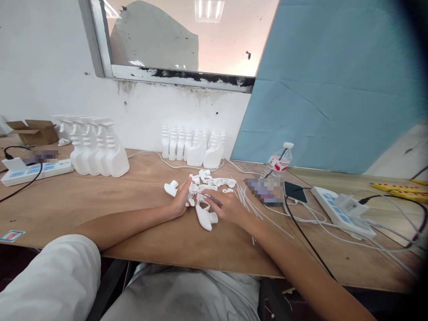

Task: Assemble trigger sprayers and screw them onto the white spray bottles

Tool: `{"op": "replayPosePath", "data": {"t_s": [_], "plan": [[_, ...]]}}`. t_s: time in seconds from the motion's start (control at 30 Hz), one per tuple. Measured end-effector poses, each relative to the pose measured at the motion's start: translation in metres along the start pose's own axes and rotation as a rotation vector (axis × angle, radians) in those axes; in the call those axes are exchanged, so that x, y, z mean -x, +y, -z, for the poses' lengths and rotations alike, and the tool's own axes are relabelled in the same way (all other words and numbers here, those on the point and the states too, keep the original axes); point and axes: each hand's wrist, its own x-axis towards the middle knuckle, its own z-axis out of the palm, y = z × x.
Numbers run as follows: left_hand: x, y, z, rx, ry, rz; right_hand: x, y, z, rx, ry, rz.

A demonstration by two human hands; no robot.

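Observation:
My left hand is closed around a small white plastic spray-trigger part, held just above the table. Close by on the right, my right hand pinches a thin, dark metallic-looking tool whose tip points at that part. The tool's exact kind is too small to tell. Around both hands lie loose white sprayer pieces: a sprayer shroud in front, another shroud to the left, and several trigger parts behind. Thin white dip tubes lie beside and partly under my right forearm.
Bottles with sprayer heads stand at the left; headless white bottles line the wall. To the right are a water bottle, a phone and a power strip with trailing cables. A cardboard box sits far left.

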Motion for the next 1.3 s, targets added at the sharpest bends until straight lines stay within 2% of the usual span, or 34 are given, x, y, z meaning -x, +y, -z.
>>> {"op": "replayPosePath", "data": {"t_s": [0.1, 0.27, 0.47, 0.6, 0.7, 0.8, 0.97, 1.1, 1.2, 1.3], "plan": [[-0.001, -0.003, 0.002, -0.051, -0.063, -0.072, -0.001, -0.001, 0.003, 0.013, -0.160, -0.044], [-0.003, -0.007, 0.006, -0.142, -0.086, -0.124, -0.001, 0.002, 0.004, 0.203, -0.330, 0.011], [-0.002, -0.006, 0.004, -0.132, -0.080, -0.120, -0.003, 0.005, 0.008, 0.406, -0.376, 0.083], [-0.001, -0.004, 0.002, -0.111, -0.079, -0.099, -0.004, 0.012, 0.014, 0.491, -0.314, 0.115], [-0.002, -0.004, 0.002, -0.101, -0.058, -0.068, -0.003, 0.023, 0.021, 0.461, -0.235, 0.017], [-0.002, -0.005, 0.003, -0.119, -0.086, -0.067, -0.002, 0.038, 0.032, 0.393, -0.221, -0.123], [-0.001, -0.004, 0.003, -0.156, -0.129, -0.078, 0.001, 0.063, 0.047, 0.294, -0.416, -0.323], [0.001, -0.005, 0.003, -0.181, -0.131, -0.078, 0.005, 0.073, 0.051, 0.234, -0.568, -0.461], [0.002, -0.006, 0.004, -0.237, -0.151, -0.103, 0.006, 0.076, 0.049, 0.165, -0.603, -0.494], [0.004, -0.002, 0.004, -0.362, -0.182, -0.195, 0.006, 0.076, 0.048, 0.174, -0.602, -0.514]]}}
